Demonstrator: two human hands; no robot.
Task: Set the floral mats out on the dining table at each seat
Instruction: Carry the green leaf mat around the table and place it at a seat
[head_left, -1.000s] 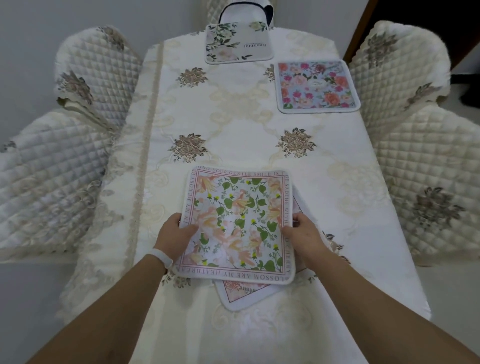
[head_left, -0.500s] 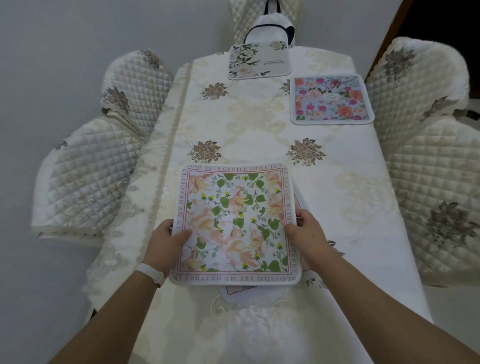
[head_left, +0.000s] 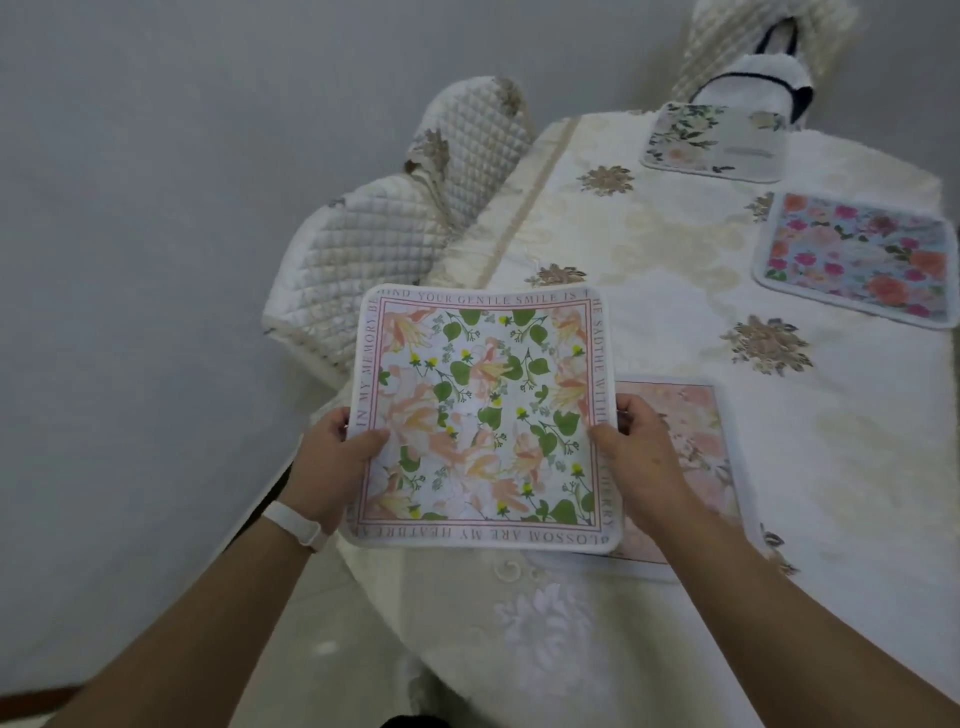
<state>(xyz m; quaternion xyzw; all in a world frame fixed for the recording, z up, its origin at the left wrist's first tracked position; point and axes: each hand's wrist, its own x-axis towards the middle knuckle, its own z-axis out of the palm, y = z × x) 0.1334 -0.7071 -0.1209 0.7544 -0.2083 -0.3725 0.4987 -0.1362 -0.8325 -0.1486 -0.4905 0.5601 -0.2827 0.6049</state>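
You hold the green-leaf mat (head_left: 483, 415) at frame centre above the edge of the table (head_left: 649, 249), left hand (head_left: 337, 457) and right hand (head_left: 639, 457) gripping its sides. A pink mat (head_left: 685, 431) lies just right; a blue mat (head_left: 857, 260) and pale mat (head_left: 717, 140) sit upper right.

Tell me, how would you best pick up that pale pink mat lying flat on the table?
Probably by its right edge, coming from the right. The pale pink mat lies flat and thin, so fingers must slide under a bare edge; its left side is hidden behind the leafy mat held by the left hand and right hand.
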